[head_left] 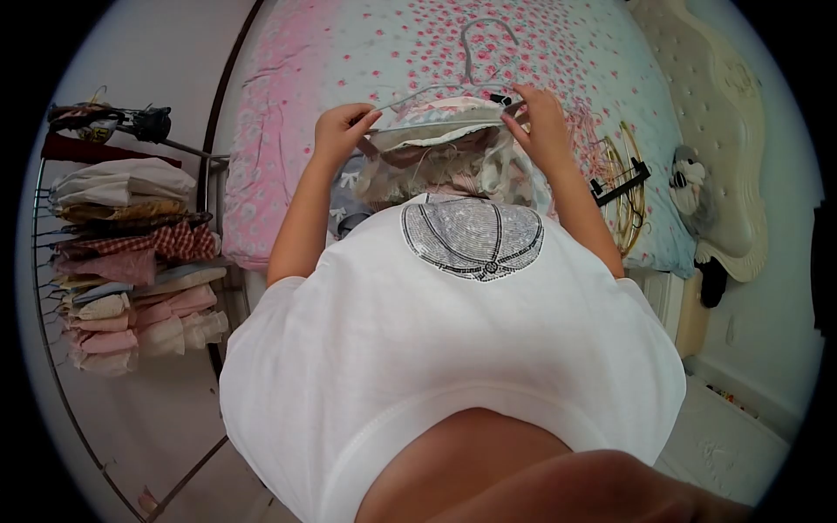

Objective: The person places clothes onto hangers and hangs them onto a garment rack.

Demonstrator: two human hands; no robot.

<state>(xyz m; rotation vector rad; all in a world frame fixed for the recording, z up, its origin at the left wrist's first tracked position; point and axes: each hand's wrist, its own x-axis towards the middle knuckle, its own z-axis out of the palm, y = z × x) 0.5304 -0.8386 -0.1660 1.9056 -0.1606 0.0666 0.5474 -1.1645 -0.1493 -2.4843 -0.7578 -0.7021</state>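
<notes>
Plainly a grey, hooked hanger (frilly pale clothing beneath); ends in left grip and right grip

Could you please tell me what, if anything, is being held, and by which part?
A slim, grey, hooked clothes hanger, held by its two side ends: left grip at one, right grip at the other.
</notes>
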